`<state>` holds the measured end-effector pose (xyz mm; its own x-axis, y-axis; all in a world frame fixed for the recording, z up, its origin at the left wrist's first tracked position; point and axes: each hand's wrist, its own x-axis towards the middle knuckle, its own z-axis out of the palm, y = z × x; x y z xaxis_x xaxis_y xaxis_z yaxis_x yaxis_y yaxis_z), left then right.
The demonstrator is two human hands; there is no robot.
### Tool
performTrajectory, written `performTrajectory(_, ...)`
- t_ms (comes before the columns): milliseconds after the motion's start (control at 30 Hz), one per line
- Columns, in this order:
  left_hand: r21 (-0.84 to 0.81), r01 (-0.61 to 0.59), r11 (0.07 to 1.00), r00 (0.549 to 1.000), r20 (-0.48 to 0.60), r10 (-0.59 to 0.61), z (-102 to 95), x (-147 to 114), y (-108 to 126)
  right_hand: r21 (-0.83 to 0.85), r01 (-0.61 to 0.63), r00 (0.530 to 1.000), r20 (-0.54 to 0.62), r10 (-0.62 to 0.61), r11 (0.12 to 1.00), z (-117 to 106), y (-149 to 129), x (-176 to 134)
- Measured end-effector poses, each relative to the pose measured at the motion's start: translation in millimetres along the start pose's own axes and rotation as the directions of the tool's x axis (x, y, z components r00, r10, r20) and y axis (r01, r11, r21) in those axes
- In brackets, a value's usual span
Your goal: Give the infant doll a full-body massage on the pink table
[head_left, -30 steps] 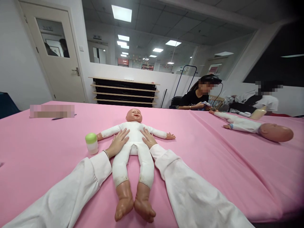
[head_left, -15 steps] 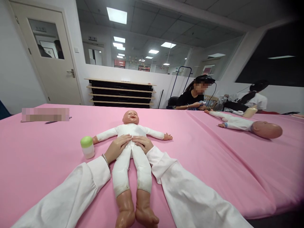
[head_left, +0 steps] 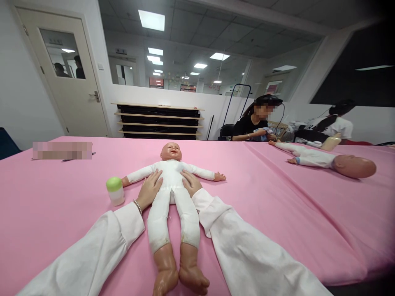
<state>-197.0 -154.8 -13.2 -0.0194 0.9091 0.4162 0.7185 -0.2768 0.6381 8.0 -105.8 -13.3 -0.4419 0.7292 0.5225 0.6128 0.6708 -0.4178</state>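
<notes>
As the doll (head_left: 172,176) lies on its back on the pink cloth (head_left: 262,213), feet (head_left: 193,269) toward us, we rest both hands on its body. Our left hand (head_left: 151,187) lies along one flank and our right hand (head_left: 191,183) along the other; they are well apart, fingers stretched, gripping nothing.

To do this touch well, we should probably keep the palms soft and level, press lightly and equally, and move both hands in step so the body does not slide.

Half a second earlier our fingertips meet over the lower belly; now the hands are parted and sit higher along the sides, while the doll lies much as it does then.

Just beside the doll's outstretched arm stands a jar (head_left: 115,192) with a green lid. Farther right lies a second doll (head_left: 314,158), near a bottle (head_left: 331,142). Beyond, a person (head_left: 251,123) handles some fabric, and shelves (head_left: 159,120) line the back wall.
</notes>
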Motion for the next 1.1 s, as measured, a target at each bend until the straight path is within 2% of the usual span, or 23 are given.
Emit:
performTrajectory(100, 0.024, -0.003, 1.000, 0.985, -0.170, 0.007, -3.8, -2, 2, 0.005, -0.021, 0.998, -0.051, 0.021, 1.000, -2, -1, -2)
performTrajectory(167, 0.038, -0.070, 0.997, 0.970, -0.232, 0.077, -6.3, -4, 5, 0.018, 0.013, 0.999, -0.049, -0.012, 1.000, -3, -3, -3)
performTrajectory(300, 0.013, -0.320, 0.947, 0.929, -0.195, 0.316, -6.7, -7, 12, 0.061, 0.137, 0.990, 0.017, -0.139, 0.989, -2, -8, -5)
performTrajectory(400, -0.027, -0.398, 0.917, 0.914, -0.093, 0.394, -5.6, -8, 15, 0.086, 0.202, 0.975, 0.074, -0.209, 0.976, -2, -12, -5)
performTrajectory(600, -0.135, -0.324, 0.936, 0.936, 0.097, 0.338, -6.4, -6, 16, 0.088, 0.228, 0.957, 0.161, -0.240, 0.970, -3, -10, 0)
performTrajectory(767, -0.121, -0.243, 0.962, 0.942, 0.209, 0.264, -4.6, -2, 9, 0.056, 0.191, 0.960, 0.200, -0.198, 0.980, -5, -5, 3)
performTrajectory(933, -0.065, -0.115, 0.991, 0.975, 0.182, 0.125, -2.5, 0, 1, 0.016, 0.109, 0.979, 0.169, -0.110, 0.994, -2, -2, 2)
performTrajectory(1100, -0.059, -0.085, 0.995, 0.995, 0.046, 0.088, 0.7, 2, -4, 0.004, 0.045, 0.995, 0.092, -0.045, 0.999, 0, -3, 1)
